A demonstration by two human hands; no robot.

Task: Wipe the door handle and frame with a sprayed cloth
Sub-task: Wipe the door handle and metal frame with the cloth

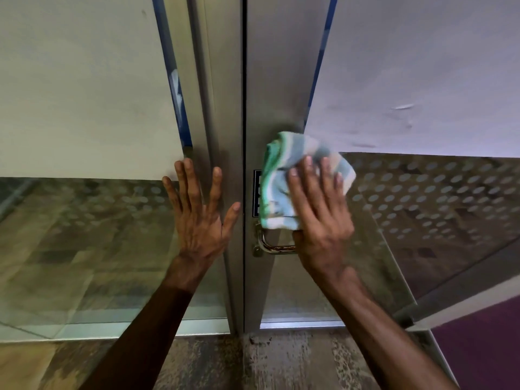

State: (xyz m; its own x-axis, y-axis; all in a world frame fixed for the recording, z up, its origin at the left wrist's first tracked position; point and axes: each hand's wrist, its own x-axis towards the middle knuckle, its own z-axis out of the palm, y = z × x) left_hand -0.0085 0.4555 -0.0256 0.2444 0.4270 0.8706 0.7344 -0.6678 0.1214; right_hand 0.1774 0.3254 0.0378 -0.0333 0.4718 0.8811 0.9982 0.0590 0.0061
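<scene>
A grey metal door frame [277,80] runs up the middle, with a dark gap between its two leaves. My right hand [320,215] lies flat on a striped green, blue and white cloth [281,175] and presses it against the frame, just above the shiny lever handle [274,247]. The heel of that hand covers the right end of the handle. My left hand [198,209] rests flat, fingers spread, on the left frame post [216,108], holding nothing. A small dark label [256,192] shows beside the cloth.
Frosted panels fill the upper left [84,80] and upper right [422,66]. Clear glass with dot patterns [436,198] lies below them. A worn speckled floor [253,361] meets the door's bottom rail, and a purple surface [484,347] sits at the lower right.
</scene>
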